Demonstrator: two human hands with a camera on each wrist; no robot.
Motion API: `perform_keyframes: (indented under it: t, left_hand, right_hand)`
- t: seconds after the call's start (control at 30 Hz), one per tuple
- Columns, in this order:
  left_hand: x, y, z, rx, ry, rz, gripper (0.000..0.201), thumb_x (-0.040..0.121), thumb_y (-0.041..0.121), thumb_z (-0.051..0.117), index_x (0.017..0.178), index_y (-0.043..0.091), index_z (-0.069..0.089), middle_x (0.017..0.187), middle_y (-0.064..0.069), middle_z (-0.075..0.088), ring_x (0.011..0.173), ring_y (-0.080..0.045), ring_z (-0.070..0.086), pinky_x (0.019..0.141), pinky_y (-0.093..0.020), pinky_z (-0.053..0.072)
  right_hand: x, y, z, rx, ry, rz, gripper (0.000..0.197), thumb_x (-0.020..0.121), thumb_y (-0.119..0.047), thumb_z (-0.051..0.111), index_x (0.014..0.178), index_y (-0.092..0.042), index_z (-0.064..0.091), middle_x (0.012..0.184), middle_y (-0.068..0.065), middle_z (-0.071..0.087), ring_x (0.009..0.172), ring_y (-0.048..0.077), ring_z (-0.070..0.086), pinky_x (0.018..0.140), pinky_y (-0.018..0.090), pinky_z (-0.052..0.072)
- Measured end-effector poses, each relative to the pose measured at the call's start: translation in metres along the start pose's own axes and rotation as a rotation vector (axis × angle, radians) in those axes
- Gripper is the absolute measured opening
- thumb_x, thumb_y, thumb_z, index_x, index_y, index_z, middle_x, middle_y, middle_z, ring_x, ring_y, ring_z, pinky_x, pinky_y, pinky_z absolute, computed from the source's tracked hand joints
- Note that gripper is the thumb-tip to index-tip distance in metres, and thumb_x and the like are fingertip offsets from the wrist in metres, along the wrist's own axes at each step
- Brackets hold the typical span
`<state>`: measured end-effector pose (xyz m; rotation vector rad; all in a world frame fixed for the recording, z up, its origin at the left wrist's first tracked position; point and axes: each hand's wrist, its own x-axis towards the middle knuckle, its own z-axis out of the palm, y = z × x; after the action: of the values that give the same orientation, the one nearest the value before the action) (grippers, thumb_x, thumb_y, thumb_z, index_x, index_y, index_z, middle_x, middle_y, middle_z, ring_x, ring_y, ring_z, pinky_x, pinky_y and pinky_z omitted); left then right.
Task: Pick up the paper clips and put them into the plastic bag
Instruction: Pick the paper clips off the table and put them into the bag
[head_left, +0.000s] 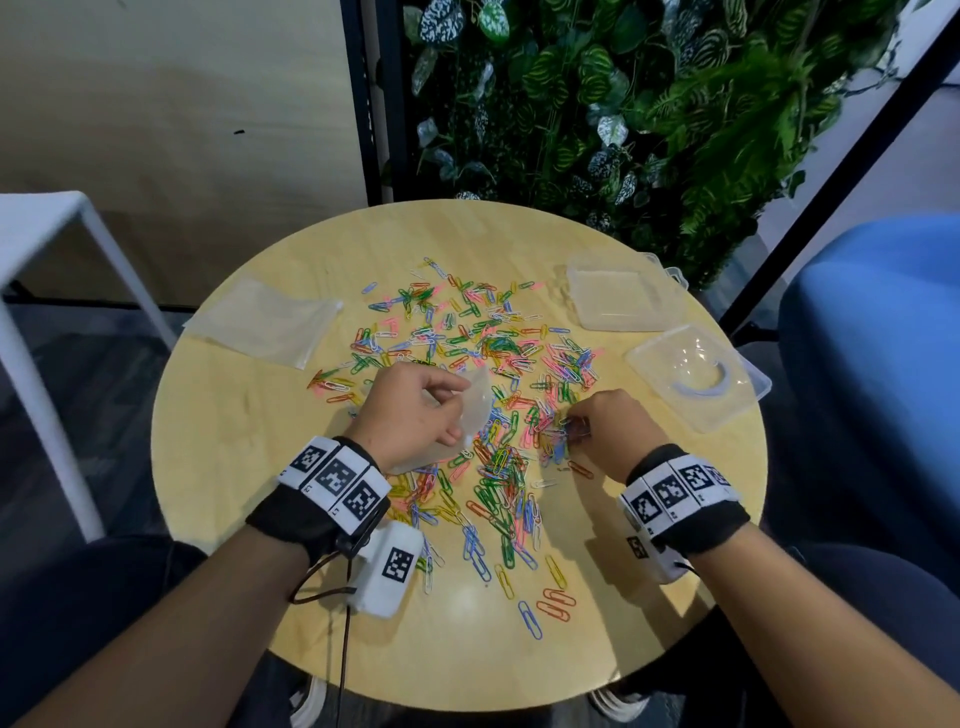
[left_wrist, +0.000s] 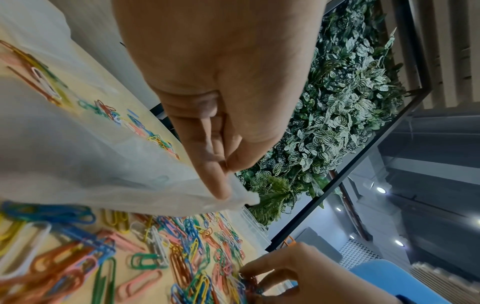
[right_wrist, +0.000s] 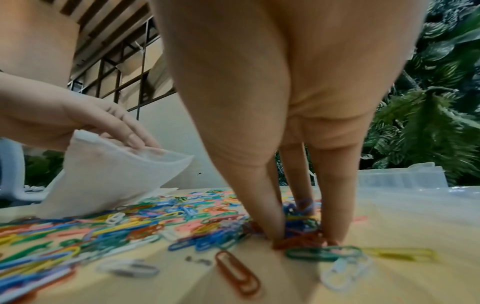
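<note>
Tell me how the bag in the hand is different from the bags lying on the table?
The held bag is lifted and curved, its mouth open, pinched by the left hand; the spare bags lie flat on the table, untouched. The held bag hangs over the paper clips; the spare bags lie left of them. Both are clear, see-through plastic.

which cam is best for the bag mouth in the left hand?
Right wrist: it looks straight at the plastic bag mouth, held apart by the left hand above the paper clips. The left wrist view shows only the bag's side and pinched edge. The head view mostly hides it behind the hand.
</note>
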<state>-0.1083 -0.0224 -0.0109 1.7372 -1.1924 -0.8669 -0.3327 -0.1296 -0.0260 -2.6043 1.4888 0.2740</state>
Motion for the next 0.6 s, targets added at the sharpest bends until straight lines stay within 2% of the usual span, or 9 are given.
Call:
perform_keyframes:
  t: [0.03, 0.1, 0.2, 0.23, 0.3, 0.37, 0.43, 0.47, 0.6]
  left_hand:
    - [0.000, 0.000, 0.001, -0.009, 0.003, -0.010, 0.026, 0.093, 0.000, 0.064, 0.118, 0.003, 0.070, 0.083, -0.010, 0.068, 0.064, -0.030, 0.074, 0.066, -0.037, 0.064]
    - [-0.001, -0.002, 0.002, -0.028, -0.005, -0.046, 0.031, 0.094, -0.001, 0.062, 0.124, 0.004, 0.066, 0.083, -0.008, 0.063, 0.066, -0.032, 0.074, 0.066, -0.038, 0.064]
    - [-0.002, -0.004, 0.006, -0.020, -0.053, -0.092, 0.035, 0.095, -0.001, 0.061, 0.130, 0.002, 0.061, 0.070, -0.007, 0.065, 0.071, -0.036, 0.075, 0.068, -0.040, 0.064]
    - [-0.002, -0.005, 0.006, -0.016, -0.064, -0.099, 0.035, 0.095, 0.000, 0.061, 0.130, 0.000, 0.061, 0.070, -0.008, 0.067, 0.072, -0.036, 0.075, 0.069, -0.041, 0.064]
    - [-0.001, -0.007, 0.008, -0.009, -0.076, -0.109, 0.034, 0.095, 0.001, 0.062, 0.129, -0.001, 0.061, 0.072, -0.011, 0.069, 0.073, -0.036, 0.075, 0.071, -0.043, 0.064]
    - [0.000, -0.008, 0.009, 0.000, -0.087, -0.114, 0.032, 0.095, 0.001, 0.063, 0.127, -0.001, 0.062, 0.073, -0.013, 0.071, 0.073, -0.035, 0.075, 0.072, -0.043, 0.064]
    - [0.001, -0.008, 0.010, 0.002, -0.094, -0.120, 0.031, 0.095, 0.001, 0.062, 0.126, -0.001, 0.063, 0.073, -0.013, 0.071, 0.072, -0.035, 0.075, 0.072, -0.043, 0.064]
    - [0.001, -0.009, 0.010, 0.003, -0.098, -0.125, 0.030, 0.095, 0.001, 0.062, 0.126, -0.001, 0.063, 0.073, -0.012, 0.071, 0.072, -0.035, 0.075, 0.072, -0.043, 0.064]
    - [-0.001, -0.008, 0.013, 0.002, -0.116, -0.141, 0.029, 0.096, 0.000, 0.060, 0.125, 0.001, 0.063, 0.074, -0.013, 0.068, 0.070, -0.031, 0.074, 0.069, -0.038, 0.064]
  right_hand:
    - [0.002, -0.002, -0.001, 0.003, 0.011, 0.033, 0.020, 0.086, -0.009, 0.057, 0.098, -0.014, 0.072, 0.093, 0.009, 0.067, 0.083, 0.026, 0.061, 0.066, 0.028, 0.044]
    - [0.005, -0.001, -0.006, 0.043, 0.014, 0.080, 0.017, 0.087, -0.011, 0.061, 0.097, -0.014, 0.075, 0.092, 0.010, 0.068, 0.079, 0.026, 0.061, 0.067, 0.027, 0.046]
    - [0.008, 0.014, -0.018, 0.173, 0.040, 0.077, 0.015, 0.084, -0.018, 0.070, 0.098, -0.017, 0.078, 0.095, 0.005, 0.074, 0.087, 0.022, 0.066, 0.080, 0.027, 0.052]
    - [0.007, 0.021, -0.023, 0.250, 0.063, 0.080, 0.015, 0.082, -0.019, 0.073, 0.096, -0.017, 0.078, 0.093, 0.003, 0.075, 0.084, 0.018, 0.067, 0.079, 0.023, 0.050]
    - [0.004, 0.033, -0.029, 0.460, 0.127, 0.118, 0.015, 0.079, -0.016, 0.077, 0.093, -0.016, 0.079, 0.085, 0.002, 0.075, 0.073, 0.012, 0.065, 0.069, 0.014, 0.047]
    - [0.000, 0.038, -0.035, 0.839, 0.148, 0.174, 0.019, 0.078, -0.009, 0.078, 0.096, -0.009, 0.078, 0.085, 0.007, 0.074, 0.068, 0.014, 0.068, 0.063, 0.009, 0.050]
    - [-0.004, 0.031, -0.040, 1.306, 0.073, 0.182, 0.026, 0.079, 0.000, 0.074, 0.105, 0.002, 0.072, 0.094, 0.018, 0.072, 0.072, 0.020, 0.068, 0.067, 0.015, 0.057]
    - [-0.006, 0.024, -0.041, 1.466, 0.024, 0.175, 0.028, 0.080, 0.003, 0.071, 0.108, 0.005, 0.070, 0.097, 0.019, 0.070, 0.074, 0.020, 0.068, 0.070, 0.018, 0.058]
    - [-0.010, -0.013, -0.037, 1.740, -0.213, 0.129, 0.031, 0.075, 0.001, 0.071, 0.105, -0.001, 0.071, 0.097, 0.014, 0.073, 0.081, 0.018, 0.069, 0.070, 0.020, 0.059]
